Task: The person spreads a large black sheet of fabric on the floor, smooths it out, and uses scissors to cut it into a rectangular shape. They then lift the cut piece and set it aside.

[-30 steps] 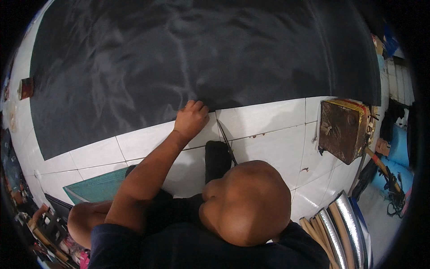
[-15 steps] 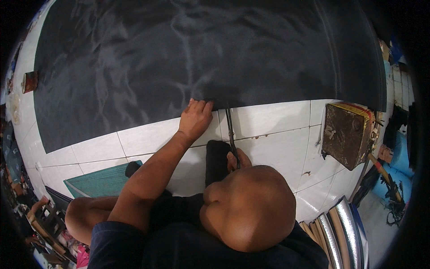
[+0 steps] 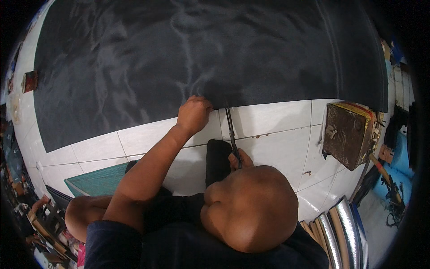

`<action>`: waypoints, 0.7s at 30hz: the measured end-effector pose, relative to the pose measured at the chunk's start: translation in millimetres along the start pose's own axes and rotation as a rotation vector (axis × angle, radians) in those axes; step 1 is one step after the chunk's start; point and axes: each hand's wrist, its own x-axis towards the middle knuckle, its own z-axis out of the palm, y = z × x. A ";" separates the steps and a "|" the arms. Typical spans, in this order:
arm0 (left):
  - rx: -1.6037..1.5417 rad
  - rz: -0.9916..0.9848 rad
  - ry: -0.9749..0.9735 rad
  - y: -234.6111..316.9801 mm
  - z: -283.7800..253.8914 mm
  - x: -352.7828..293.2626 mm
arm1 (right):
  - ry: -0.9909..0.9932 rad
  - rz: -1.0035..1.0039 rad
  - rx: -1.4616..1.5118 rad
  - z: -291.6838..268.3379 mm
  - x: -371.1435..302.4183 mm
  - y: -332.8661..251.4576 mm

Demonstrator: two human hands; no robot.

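A large sheet of black fabric lies across the white tiled floor, its near edge running crosswise in front of me. My left hand is closed at that edge, thumb and fingers pinching the cloth; the fingertips are partly hidden behind the knuckles. To its right, my right hand grips the handles of dark scissors, with the palm mostly out of sight. The long blades point away from me. Their tips reach the fabric's edge just right of my left hand, and how far apart they are cannot be made out.
A brown, stained square can stands right of the fabric, near its corner. A green cutting mat lies at the lower left. A small rusty tin sits by the left edge. Several rolls lean at the lower right.
My left hand has turned slightly and its fingers have curled in tighter at the fabric's edge. The scissors and my right hand have hardly moved.
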 end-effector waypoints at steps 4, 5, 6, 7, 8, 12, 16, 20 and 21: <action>0.038 0.004 0.108 13.0 2.6 -9.1 | -0.007 -0.013 -0.005 0.0 4.2 1.8; 0.051 0.040 0.168 12.8 9.0 -12.8 | -0.010 -0.014 -0.007 0.6 3.1 0.7; 0.065 0.076 0.228 11.5 14.9 -14.5 | -0.009 -0.015 -0.002 1.9 1.8 0.1; 0.068 0.074 0.243 9.2 20.2 -14.6 | -0.011 -0.017 -0.006 2.5 2.1 -0.9; 0.070 0.072 0.258 8.9 23.8 -13.7 | -0.009 -0.018 -0.005 2.8 2.6 -1.7; 0.053 0.082 0.297 6.5 31.7 -11.5 | -0.010 -0.027 -0.007 3.7 5.1 -5.3; 0.058 0.096 0.316 4.8 33.0 -13.0 | -0.008 -0.044 -0.012 4.6 12.2 -8.7; 0.075 0.106 0.325 5.6 36.1 -11.9 | 0.004 -0.065 -0.015 5.1 19.7 -12.4; 0.078 0.105 0.323 5.6 36.8 -12.2 | 0.007 -0.075 -0.017 5.5 23.1 -14.2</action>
